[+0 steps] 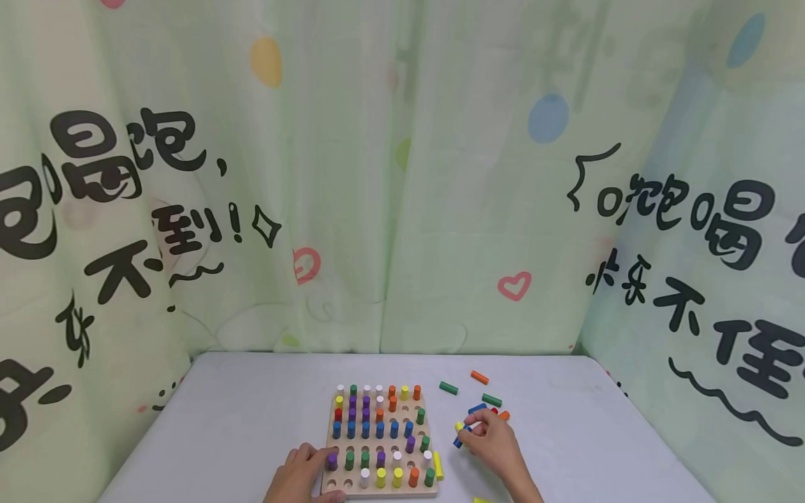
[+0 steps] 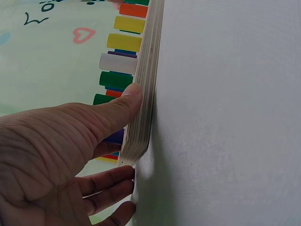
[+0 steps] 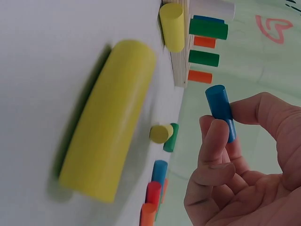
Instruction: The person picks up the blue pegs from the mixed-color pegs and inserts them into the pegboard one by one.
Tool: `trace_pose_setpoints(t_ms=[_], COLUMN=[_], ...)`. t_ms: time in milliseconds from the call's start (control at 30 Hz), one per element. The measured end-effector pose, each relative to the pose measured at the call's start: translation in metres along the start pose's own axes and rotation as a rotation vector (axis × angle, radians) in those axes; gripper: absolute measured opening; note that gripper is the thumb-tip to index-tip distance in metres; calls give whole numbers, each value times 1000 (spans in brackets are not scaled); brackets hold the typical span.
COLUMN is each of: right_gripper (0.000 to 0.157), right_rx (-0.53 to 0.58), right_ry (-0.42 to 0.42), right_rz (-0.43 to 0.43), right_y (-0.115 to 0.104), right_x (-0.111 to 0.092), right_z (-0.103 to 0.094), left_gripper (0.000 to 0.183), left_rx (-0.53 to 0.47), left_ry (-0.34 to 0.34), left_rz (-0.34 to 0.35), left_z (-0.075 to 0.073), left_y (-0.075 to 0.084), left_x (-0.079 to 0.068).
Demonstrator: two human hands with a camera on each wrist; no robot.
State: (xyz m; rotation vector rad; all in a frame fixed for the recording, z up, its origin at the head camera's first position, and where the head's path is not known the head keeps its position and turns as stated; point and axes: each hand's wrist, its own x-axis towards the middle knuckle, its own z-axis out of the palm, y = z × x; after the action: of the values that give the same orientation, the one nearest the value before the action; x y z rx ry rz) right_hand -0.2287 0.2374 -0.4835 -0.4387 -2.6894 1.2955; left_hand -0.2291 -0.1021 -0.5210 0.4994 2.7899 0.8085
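A wooden pegboard full of coloured pegs lies in front of me. My left hand grips its near left corner, the thumb on the front edge and the index finger beside a purple peg. The left wrist view shows the other fingers of that hand spread below the corner. To the right of the board, my right hand pinches a blue peg between thumb and fingers, over the loose pegs. A yellow peg lies close by on the table.
Loose green and orange pegs lie behind the right hand, with blue, red and orange ones beside it. One yellow peg lies against the board's right edge. Printed curtains surround the white table.
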Motion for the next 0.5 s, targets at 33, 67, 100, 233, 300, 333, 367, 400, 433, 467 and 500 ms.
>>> trace_pose_setpoints(t_ms=[33, 67, 100, 233, 300, 333, 367, 400, 433, 467, 500], right_gripper=[24, 24, 23, 23, 23, 24, 24, 24, 24, 24, 25], right_rx=[8, 13, 20, 52, 60, 63, 64, 64, 64, 63, 64], right_ry=[-1, -2, -3, -19, -23, -26, -27, -29, -30, -32, -34], right_rz=[1, -4, -9, -23, -30, -31, -31, -33, -33, -33, -29], right_y=[-1, -3, -4, -8, -10, -12, -12, -13, -13, -14, -14], right_x=[0, 0, 1, 2, 2, 2, 2, 1, 2, 2, 2], right_z=[2, 4, 6, 14, 18, 19, 21, 23, 24, 26, 27], left_gripper=[78, 77, 77, 78, 77, 77, 76, 75, 75, 74, 74], left_rx=[-4, -6, -5, -7, -14, -19, -25, -28, -32, -32, -31], left_ry=[1, 0, 1, 0, 0, 0, 2, 6, 9, 14, 18], left_rz=[1, -1, -2, -12, -17, -18, -18, -17, -16, -12, -8], left_z=[0, -1, -1, -2, -1, -1, -1, -1, 0, 0, 0], left_y=[0, 0, 1, 1, 1, 2, 2, 2, 2, 2, 2], left_x=[0, -1, -1, -2, -2, -3, -3, -3, -4, -4, -5])
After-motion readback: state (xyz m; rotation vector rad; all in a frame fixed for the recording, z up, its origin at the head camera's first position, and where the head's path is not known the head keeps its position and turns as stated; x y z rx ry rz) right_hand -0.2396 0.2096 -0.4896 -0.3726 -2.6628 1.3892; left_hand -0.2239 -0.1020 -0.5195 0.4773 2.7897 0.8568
